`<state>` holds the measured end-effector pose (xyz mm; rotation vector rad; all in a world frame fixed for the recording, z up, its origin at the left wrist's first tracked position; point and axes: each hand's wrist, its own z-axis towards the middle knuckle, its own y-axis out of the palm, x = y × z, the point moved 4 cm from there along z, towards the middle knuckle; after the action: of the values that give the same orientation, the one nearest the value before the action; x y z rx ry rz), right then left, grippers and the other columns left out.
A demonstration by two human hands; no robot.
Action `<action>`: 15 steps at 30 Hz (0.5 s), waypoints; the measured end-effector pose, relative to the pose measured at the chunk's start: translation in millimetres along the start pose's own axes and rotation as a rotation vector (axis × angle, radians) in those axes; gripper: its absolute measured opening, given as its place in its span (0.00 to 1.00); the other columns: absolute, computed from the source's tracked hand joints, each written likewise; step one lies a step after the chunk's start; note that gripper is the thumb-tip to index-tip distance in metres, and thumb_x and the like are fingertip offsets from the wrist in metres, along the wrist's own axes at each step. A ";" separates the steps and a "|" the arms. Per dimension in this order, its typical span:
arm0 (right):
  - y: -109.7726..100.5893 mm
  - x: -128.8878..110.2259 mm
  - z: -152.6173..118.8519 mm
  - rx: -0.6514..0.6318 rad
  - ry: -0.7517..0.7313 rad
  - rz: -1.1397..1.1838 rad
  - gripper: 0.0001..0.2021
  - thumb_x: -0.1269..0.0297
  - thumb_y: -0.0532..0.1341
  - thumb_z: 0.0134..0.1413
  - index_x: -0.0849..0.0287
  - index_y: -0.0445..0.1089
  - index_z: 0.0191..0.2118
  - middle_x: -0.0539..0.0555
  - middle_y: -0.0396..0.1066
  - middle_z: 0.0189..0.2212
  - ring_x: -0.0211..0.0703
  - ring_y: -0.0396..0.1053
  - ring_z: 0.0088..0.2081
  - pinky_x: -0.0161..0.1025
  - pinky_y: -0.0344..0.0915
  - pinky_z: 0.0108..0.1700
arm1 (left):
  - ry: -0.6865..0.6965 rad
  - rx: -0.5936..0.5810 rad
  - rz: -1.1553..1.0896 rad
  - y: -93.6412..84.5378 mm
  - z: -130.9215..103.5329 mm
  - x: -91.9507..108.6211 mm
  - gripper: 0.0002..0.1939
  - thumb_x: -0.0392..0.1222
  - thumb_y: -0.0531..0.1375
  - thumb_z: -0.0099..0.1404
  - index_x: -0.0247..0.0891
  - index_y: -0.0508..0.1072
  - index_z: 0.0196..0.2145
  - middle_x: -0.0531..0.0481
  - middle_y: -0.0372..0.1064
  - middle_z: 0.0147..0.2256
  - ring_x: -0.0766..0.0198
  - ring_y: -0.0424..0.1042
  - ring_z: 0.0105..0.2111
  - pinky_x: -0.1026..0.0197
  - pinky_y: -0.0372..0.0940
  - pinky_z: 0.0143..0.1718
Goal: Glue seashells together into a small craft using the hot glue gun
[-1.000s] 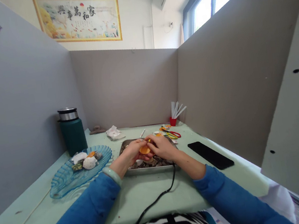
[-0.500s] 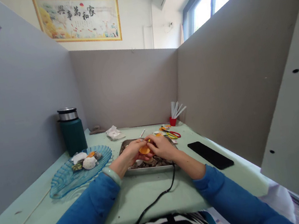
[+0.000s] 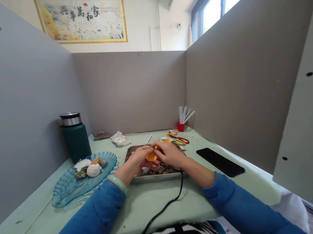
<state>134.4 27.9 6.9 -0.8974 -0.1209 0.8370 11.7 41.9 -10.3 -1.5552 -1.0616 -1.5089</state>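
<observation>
An orange shell is held between my two hands, above a metal tray of small brown stones or shells. My left hand has its fingers around the shell from the left and below. From the right, my right hand pinches at the shell's upper edge, where a small yellow bit shows. Some fingertips are hidden behind the hands. To the left, a blue ribbed plate bears several shells, among them a white one.
A dark green bottle stands behind the plate. Beyond the tray lie red-and-yellow pliers, a crumpled white packet and a red cup of white sticks. A black phone lies at right. A black cable crosses the front.
</observation>
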 end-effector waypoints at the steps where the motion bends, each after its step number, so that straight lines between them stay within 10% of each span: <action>1: 0.2 0.1 0.1 -0.003 0.004 -0.003 0.10 0.67 0.52 0.55 0.58 0.66 0.42 0.51 0.71 0.27 0.37 0.65 0.28 0.32 0.55 0.32 | 0.001 0.002 0.000 -0.1 0.1 -0.2 0.06 0.39 0.52 0.62 0.33 0.63 0.34 0.46 0.69 0.23 0.62 0.72 0.21 0.60 0.68 0.22; 15: 1.6 -0.2 0.0 -0.033 0.018 -0.035 0.10 0.67 0.52 0.56 0.58 0.66 0.43 0.51 0.71 0.27 0.37 0.65 0.27 0.32 0.55 0.31 | -0.007 0.017 0.025 0.4 0.2 -0.8 0.06 0.38 0.52 0.62 0.32 0.63 0.33 0.46 0.68 0.23 0.62 0.71 0.20 0.60 0.68 0.22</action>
<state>133.4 28.2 5.8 -0.9313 -0.1352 0.7959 12.2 41.8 -11.1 -1.5578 -1.0529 -1.4744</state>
